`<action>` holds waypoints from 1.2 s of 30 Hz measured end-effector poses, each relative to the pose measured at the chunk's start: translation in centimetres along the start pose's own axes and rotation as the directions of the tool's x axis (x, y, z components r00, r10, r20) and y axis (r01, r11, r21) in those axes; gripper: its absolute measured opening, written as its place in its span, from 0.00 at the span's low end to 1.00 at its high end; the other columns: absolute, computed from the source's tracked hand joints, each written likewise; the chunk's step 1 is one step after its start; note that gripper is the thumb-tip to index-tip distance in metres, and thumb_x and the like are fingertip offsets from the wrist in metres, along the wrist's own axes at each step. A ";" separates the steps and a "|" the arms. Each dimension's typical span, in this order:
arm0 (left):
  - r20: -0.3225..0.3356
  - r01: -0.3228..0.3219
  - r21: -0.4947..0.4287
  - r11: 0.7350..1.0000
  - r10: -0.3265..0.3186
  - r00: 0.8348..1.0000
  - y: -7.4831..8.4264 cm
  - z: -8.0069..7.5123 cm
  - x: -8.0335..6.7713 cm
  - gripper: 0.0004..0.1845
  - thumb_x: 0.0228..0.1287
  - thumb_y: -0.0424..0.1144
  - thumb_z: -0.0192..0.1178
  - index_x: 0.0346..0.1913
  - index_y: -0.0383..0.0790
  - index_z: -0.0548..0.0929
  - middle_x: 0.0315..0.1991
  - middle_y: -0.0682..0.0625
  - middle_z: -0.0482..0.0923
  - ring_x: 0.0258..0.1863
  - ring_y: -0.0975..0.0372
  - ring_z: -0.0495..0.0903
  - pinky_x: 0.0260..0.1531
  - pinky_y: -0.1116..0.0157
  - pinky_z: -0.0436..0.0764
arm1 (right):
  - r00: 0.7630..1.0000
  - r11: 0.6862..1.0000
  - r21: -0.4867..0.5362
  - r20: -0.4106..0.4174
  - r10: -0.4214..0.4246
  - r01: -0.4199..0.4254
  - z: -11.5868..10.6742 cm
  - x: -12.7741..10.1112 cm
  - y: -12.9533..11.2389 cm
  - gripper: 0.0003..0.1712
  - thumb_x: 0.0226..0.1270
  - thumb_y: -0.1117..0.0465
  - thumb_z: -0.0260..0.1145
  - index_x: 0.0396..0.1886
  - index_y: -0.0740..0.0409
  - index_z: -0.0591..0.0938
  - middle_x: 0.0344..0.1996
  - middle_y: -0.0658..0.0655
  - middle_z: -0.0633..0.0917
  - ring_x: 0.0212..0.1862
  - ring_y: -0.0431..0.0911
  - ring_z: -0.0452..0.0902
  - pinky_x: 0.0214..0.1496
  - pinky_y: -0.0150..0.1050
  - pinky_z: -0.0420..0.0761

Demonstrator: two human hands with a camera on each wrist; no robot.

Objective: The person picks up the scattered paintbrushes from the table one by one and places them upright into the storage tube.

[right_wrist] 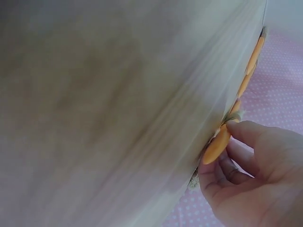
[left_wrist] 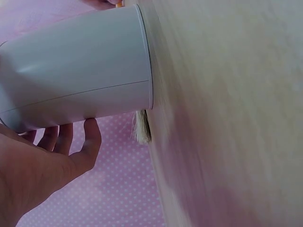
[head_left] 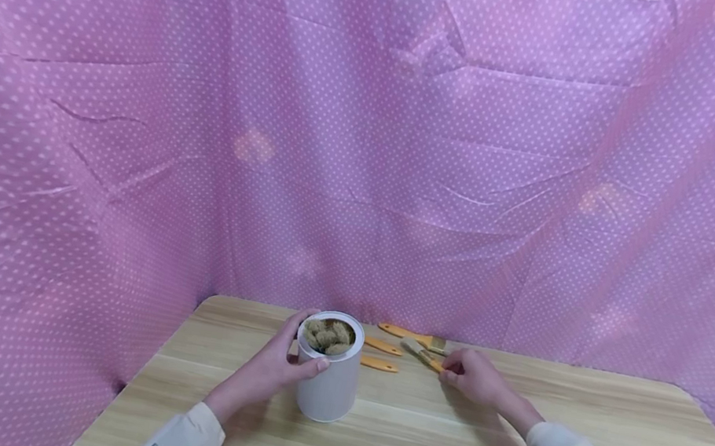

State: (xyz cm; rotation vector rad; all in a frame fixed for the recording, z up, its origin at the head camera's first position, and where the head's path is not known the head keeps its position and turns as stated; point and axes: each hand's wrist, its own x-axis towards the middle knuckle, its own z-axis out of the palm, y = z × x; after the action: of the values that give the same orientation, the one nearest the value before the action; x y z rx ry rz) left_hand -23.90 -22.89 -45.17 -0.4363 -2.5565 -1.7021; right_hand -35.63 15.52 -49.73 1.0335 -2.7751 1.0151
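A white cylindrical can stands on the wooden table, holding several brushes with bristles up. My left hand grips the can near its rim, thumb across the front; the left wrist view shows the fingers wrapped round the can. My right hand pinches the orange handle of a paintbrush lying on the table. In the right wrist view the fingers hold that orange handle.
More orange-handled brushes lie behind the can: one at the far side, two beside the can. A pink dotted cloth hangs on all sides of the table. The near tabletop is bare wood.
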 end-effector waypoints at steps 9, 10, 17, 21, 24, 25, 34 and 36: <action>-0.008 -0.005 0.009 1.000 0.005 1.000 -0.2 0.3 -0.3 0.50 0.63 0.54 0.72 0.80 0.51 0.53 0.76 0.46 0.57 0.73 0.51 0.59 0.66 0.46 0.69 | 0.999 0.997 0.074 -0.033 -0.005 0.008 -0.1 -0.4 -0.3 0.07 0.71 0.68 0.67 0.42 0.67 0.87 0.35 0.52 0.86 0.37 0.42 0.78 0.39 0.37 0.81; -0.006 -0.007 0.005 1.000 0.007 1.000 -0.3 0.4 -0.4 0.50 0.63 0.53 0.71 0.80 0.49 0.52 0.76 0.45 0.56 0.74 0.51 0.58 0.66 0.45 0.68 | 0.999 0.996 0.085 -0.035 -0.005 0.008 -0.1 -0.5 -0.5 0.07 0.72 0.67 0.66 0.44 0.67 0.87 0.36 0.53 0.86 0.38 0.43 0.79 0.39 0.37 0.81; -0.004 0.002 0.000 1.000 -0.002 1.000 -0.3 0.6 -0.9 0.52 0.64 0.55 0.70 0.81 0.47 0.49 0.77 0.43 0.54 0.74 0.49 0.57 0.67 0.45 0.67 | 0.998 0.988 0.149 -0.063 -0.027 0.036 -0.4 -0.4 -2.5 0.10 0.75 0.65 0.64 0.47 0.68 0.86 0.37 0.54 0.86 0.37 0.44 0.78 0.37 0.36 0.80; -0.013 -0.001 0.009 1.000 0.001 1.000 -0.1 0.6 -0.8 0.52 0.63 0.56 0.71 0.81 0.50 0.50 0.78 0.46 0.53 0.74 0.50 0.56 0.66 0.46 0.67 | 0.995 0.980 0.188 -0.086 -0.053 0.068 -0.7 0.2 -4.1 0.12 0.76 0.63 0.64 0.49 0.67 0.86 0.41 0.56 0.87 0.41 0.47 0.80 0.40 0.37 0.81; -0.012 0.000 0.016 1.000 0.000 1.000 0.1 0.4 -0.5 0.52 0.63 0.55 0.70 0.81 0.49 0.49 0.78 0.45 0.52 0.74 0.51 0.57 0.67 0.46 0.67 | 0.995 0.970 0.233 -0.090 -0.049 0.069 -0.9 1.1 -5.1 0.14 0.77 0.60 0.63 0.52 0.65 0.86 0.44 0.56 0.87 0.44 0.48 0.81 0.43 0.39 0.82; -0.009 -0.003 0.017 1.000 0.003 1.000 0.2 0.4 -0.4 0.52 0.64 0.55 0.70 0.81 0.49 0.49 0.78 0.45 0.52 0.74 0.51 0.58 0.67 0.46 0.67 | 0.995 0.967 0.248 -0.090 -0.044 0.065 -1.0 1.3 -5.5 0.14 0.77 0.59 0.63 0.53 0.64 0.86 0.44 0.56 0.87 0.44 0.48 0.82 0.43 0.40 0.82; 0.005 0.020 0.005 1.000 -0.020 1.000 0.0 0.3 -0.4 0.52 0.64 0.54 0.70 0.81 0.46 0.49 0.77 0.43 0.54 0.73 0.50 0.58 0.67 0.45 0.67 | 0.995 0.906 0.420 -0.097 -0.015 0.054 -2.1 3.6 -10.0 0.18 0.77 0.55 0.64 0.56 0.62 0.85 0.42 0.56 0.88 0.44 0.51 0.84 0.49 0.53 0.84; 0.006 0.022 0.004 1.000 -0.022 1.000 -0.1 0.3 -0.5 0.52 0.64 0.54 0.71 0.81 0.47 0.49 0.77 0.43 0.54 0.74 0.50 0.58 0.67 0.46 0.67 | 0.996 0.880 0.473 -0.093 -0.009 0.053 -2.2 4.0 -11.1 0.18 0.77 0.55 0.65 0.56 0.64 0.84 0.42 0.57 0.88 0.44 0.53 0.84 0.49 0.57 0.83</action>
State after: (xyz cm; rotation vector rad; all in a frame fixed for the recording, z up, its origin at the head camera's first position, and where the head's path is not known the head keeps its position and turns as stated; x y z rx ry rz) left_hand -23.42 -22.78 -45.43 -0.4161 -2.5781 -1.7048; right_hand -32.68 8.10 -40.73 1.0290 -2.4799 1.7483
